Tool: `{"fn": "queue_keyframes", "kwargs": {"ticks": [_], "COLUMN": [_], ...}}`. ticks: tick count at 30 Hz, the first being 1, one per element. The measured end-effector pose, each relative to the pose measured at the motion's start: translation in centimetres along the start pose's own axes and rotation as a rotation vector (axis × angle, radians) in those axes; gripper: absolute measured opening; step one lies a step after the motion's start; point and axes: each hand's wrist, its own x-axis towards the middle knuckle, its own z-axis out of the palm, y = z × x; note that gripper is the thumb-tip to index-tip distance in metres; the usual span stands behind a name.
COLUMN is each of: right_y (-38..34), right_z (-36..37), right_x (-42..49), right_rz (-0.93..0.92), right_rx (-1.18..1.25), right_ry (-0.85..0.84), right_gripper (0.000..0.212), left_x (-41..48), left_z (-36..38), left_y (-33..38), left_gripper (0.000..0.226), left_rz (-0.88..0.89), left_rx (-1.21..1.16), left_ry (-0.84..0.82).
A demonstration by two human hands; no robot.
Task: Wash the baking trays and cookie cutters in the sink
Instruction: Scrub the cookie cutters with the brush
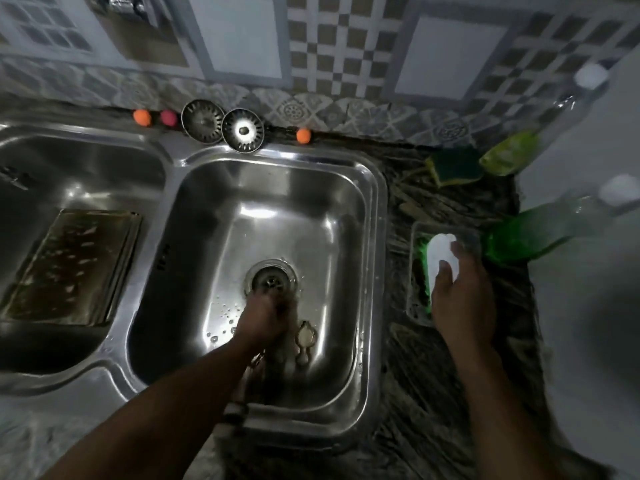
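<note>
A dark, stained baking tray (69, 265) lies tilted in the left sink basin (41, 161). In the right basin (284, 209) a small metal cookie cutter (304, 341) lies on the bottom, below the drain (270, 280). My left hand (263, 322) is low in that basin just left of the cutter, blurred, fingers curled; what it holds is hidden. On the counter at the right, my right hand (460, 292) grips a white-handled scrub brush (441, 254) with green bristles, inside a clear plastic tray (415, 303).
Two metal sink strainers (221, 128) lean against the tiled wall, with small orange and pink balls (142, 117) beside them. A green-and-yellow sponge (457, 168) and two bottles of green liquid (540, 233) stand on the dark counter at the right.
</note>
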Motion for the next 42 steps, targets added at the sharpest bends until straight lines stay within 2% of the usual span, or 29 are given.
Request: {"fn": "queue_keyframes", "kwargs": {"ticks": [3, 5, 9, 13, 16, 18, 21, 27, 30, 32, 33, 38, 42], "right_y": [0.0, -0.2, -1.1, -1.8, -3.7, -6.1, -10.5, -16.5, -18.8, -20.2, -20.7, -22.4, -23.2], "right_z": [-0.6, -0.9, -1.9, -3.1, -4.1, -4.2, -2.2, 5.1, 7.2, 8.1, 8.5, 10.1, 9.9], "right_x": [-0.1, -0.3, -0.6, -0.4, -0.5, -1.2, -3.0, -7.0, -8.2, -8.5, -8.4, -7.1, -7.3], "right_rz": [-0.009, -0.011, -0.053, -0.078, -0.118, -0.165, -0.304, -0.428, -0.455, -0.441, -0.425, -0.291, -0.270], "right_rx": [0.018, 0.032, 0.086, 0.056, 0.096, 0.192, 0.270, 0.342, 0.376, 0.372, 0.379, 0.407, 0.450], "right_ry": [0.044, 0.069, 0.137, 0.154, 0.218, 0.230, 0.123, -0.225, -0.324, -0.340, -0.335, -0.310, -0.271], "right_gripper": [0.040, 0.039, 0.039, 0.041, 0.041, 0.037, 0.032, 0.026, 0.023, 0.023, 0.024, 0.024, 0.023], "left_x": [0.5, 0.6, -0.3, -0.3, -0.7, -0.8, -1.0, -1.2, -1.5, -1.7, -1.6, -0.8, 0.4], "left_z": [-0.7, -1.4, -3.2, -4.3, -5.7, -6.8, -8.5, -13.1, -15.4, -16.5, -16.7, -18.3, -19.1], "left_y": [-0.3, -0.4, 1.1, 0.6, 0.5, 0.4, -0.1, -1.3, -2.2, -2.8, -3.1, -5.2, -6.5], "left_gripper": [0.022, 0.031, 0.041, 0.044, 0.035, 0.038, 0.059, 0.071, 0.057, 0.042, 0.042, 0.090, 0.097], "left_rz": [0.000, -0.026, -0.170, -0.310, -0.297, -0.250, -0.194, 0.012, 0.120, 0.156, 0.169, 0.158, 0.145], "left_rx": [-0.132, -0.269, -0.507, -0.724, -0.955, -1.027, -1.060, -1.041, -1.005, -0.960, -0.960, -0.963, -0.920], "left_ry": [0.005, 0.033, 0.106, 0.099, 0.043, 0.041, 0.020, -0.030, -0.078, -0.119, -0.134, -0.147, -0.128]}}
